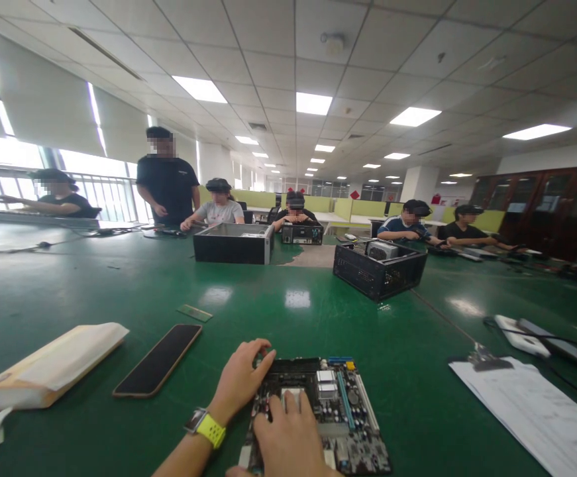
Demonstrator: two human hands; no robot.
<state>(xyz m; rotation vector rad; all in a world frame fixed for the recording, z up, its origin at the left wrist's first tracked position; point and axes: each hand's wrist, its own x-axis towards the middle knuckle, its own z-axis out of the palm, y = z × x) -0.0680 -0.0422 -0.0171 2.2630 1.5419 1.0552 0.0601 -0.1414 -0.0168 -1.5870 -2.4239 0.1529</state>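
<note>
A motherboard [335,411] lies flat on the green table right in front of me. My left hand [243,377], with a yellow-strapped watch on its wrist, grips the board's far left corner, thumb and fingers curled around the edge. Over the left part of the board is my right hand [291,434], its fingers bent down and close together at a silver square [293,391] that looks like the processor in its socket. The fingertips hide what they pinch or press. White slots, a blue slot [345,401] and a silver heatsink [326,383] show on the right of the board.
To the left lie a phone [159,361], a tissue pack [54,364] and a small green strip [195,313]. A clipboard with papers [531,404] and a power strip [521,334] are at right. Computer cases [233,246] [380,270] stand farther back; several people sit beyond.
</note>
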